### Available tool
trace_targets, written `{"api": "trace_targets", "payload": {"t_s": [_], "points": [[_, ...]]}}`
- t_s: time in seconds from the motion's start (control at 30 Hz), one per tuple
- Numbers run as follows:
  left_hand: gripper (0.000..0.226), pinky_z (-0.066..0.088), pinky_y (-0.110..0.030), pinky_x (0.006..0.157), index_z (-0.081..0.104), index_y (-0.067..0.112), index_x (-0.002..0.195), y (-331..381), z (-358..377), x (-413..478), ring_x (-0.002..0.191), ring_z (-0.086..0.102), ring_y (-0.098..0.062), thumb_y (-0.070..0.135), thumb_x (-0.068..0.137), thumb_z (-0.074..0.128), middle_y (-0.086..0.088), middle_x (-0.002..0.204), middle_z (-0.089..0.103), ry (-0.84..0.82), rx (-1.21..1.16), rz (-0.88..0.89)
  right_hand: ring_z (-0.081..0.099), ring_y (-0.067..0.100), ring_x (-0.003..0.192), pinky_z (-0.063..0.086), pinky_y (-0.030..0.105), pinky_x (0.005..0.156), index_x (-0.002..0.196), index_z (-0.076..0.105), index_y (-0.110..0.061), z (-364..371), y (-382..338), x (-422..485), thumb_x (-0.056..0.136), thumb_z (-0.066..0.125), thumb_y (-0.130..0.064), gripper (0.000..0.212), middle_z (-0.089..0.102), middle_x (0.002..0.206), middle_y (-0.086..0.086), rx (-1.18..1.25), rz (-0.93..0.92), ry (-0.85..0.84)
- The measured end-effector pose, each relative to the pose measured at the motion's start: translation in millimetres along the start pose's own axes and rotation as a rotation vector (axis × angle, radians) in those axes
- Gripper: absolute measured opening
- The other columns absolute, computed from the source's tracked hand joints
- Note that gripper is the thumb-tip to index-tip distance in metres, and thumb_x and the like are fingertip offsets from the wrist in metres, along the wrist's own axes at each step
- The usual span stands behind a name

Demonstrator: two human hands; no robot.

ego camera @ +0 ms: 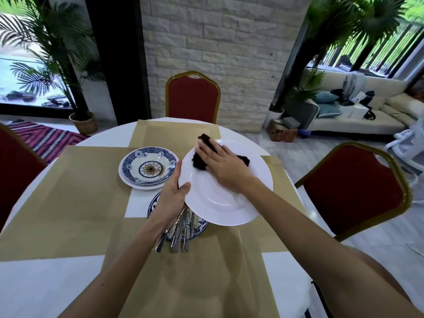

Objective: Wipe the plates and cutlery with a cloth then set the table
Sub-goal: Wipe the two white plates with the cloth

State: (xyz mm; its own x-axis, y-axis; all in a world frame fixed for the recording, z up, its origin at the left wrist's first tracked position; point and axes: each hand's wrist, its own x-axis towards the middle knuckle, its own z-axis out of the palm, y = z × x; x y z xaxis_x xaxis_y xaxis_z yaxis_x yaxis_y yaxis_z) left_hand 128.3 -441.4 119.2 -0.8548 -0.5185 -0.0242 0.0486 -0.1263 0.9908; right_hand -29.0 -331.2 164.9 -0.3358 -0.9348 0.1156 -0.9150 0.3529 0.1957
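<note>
A large white plate (229, 203) is held above the table, tilted toward me. My left hand (173, 191) grips its left rim, thumb on top and fingers underneath. My right hand (223, 164) lies flat on a black cloth (199, 161) and presses it against the plate's upper face. Below the plate, several pieces of steel cutlery (177, 235) lie on a blue-patterned plate (199, 228), mostly hidden. To the left, a blue-patterned bowl (149, 166) sits on a white plate (137, 185).
The round white table (34, 283) carries tan paper placemats (75, 203). Red chairs with gold frames stand at the far side (192, 97), at the right (353, 189) and at the left edge (16, 161). A sofa with clutter (358, 111) and potted palms stand behind.
</note>
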Motion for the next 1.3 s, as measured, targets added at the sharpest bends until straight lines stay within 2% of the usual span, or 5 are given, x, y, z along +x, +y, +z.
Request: {"api": "trace_targets", "payload": {"t_s": [0.53, 0.73, 1.0, 1.1, 1.3], "points": [[0.070, 0.034, -0.044, 0.112, 0.021, 0.029, 0.150, 16.1, 12.6, 12.9, 0.132, 0.044, -0.015, -0.003, 0.091, 0.041, 0.009, 0.144, 0.045, 0.211, -0.007, 0.126, -0.002, 0.027, 0.149, 0.008, 0.037, 0.121, 0.153, 0.006, -0.002, -7.1, -39.9, -54.4, 0.103, 0.025, -0.023, 0.057, 0.000, 0.162, 0.013, 0.221, 0.523, -0.147], [0.070, 0.029, -0.042, 0.115, 0.021, 0.023, 0.150, 19.1, 15.1, 13.9, 0.136, 0.039, -0.015, -0.005, 0.090, 0.040, 0.004, 0.149, 0.039, 0.255, -0.026, 0.104, 0.060, 0.024, 0.118, 0.047, 0.034, 0.090, 0.124, 0.063, -0.007, -4.9, -84.8, -66.9, 0.085, 0.038, -0.021, 0.048, 0.065, 0.126, 0.005, 0.336, 0.237, 0.193], [0.069, 0.044, -0.042, 0.103, 0.025, 0.028, 0.149, 25.6, 6.0, 8.8, 0.124, 0.051, -0.019, -0.008, 0.092, 0.037, 0.006, 0.138, 0.051, 0.277, -0.008, 0.115, 0.060, 0.021, 0.115, 0.042, 0.034, 0.087, 0.111, 0.069, -0.010, 1.8, -37.7, -83.8, 0.081, 0.043, -0.018, 0.041, 0.070, 0.117, 0.002, 0.198, 0.224, 0.248], [0.067, 0.050, -0.018, 0.085, 0.023, 0.024, 0.150, 30.5, 11.1, 10.1, 0.119, 0.053, -0.014, -0.009, 0.094, 0.036, 0.006, 0.138, 0.049, 0.261, 0.021, 0.114, 0.063, 0.022, 0.112, 0.040, 0.031, 0.087, 0.115, 0.067, -0.008, -0.2, -65.4, -76.1, 0.082, 0.042, -0.019, 0.043, 0.069, 0.119, 0.003, 0.273, 0.137, 0.249], [0.069, 0.034, -0.035, 0.110, 0.018, 0.024, 0.151, 35.8, 0.6, 0.8, 0.129, 0.044, -0.013, -0.009, 0.094, 0.036, 0.010, 0.144, 0.042, 0.252, 0.013, 0.084, 0.052, 0.026, 0.128, 0.035, 0.033, 0.098, 0.124, 0.063, -0.009, -14.6, -14.5, -79.6, 0.088, 0.034, -0.023, 0.048, 0.060, 0.133, 0.005, 0.260, 0.142, 0.100]]}}
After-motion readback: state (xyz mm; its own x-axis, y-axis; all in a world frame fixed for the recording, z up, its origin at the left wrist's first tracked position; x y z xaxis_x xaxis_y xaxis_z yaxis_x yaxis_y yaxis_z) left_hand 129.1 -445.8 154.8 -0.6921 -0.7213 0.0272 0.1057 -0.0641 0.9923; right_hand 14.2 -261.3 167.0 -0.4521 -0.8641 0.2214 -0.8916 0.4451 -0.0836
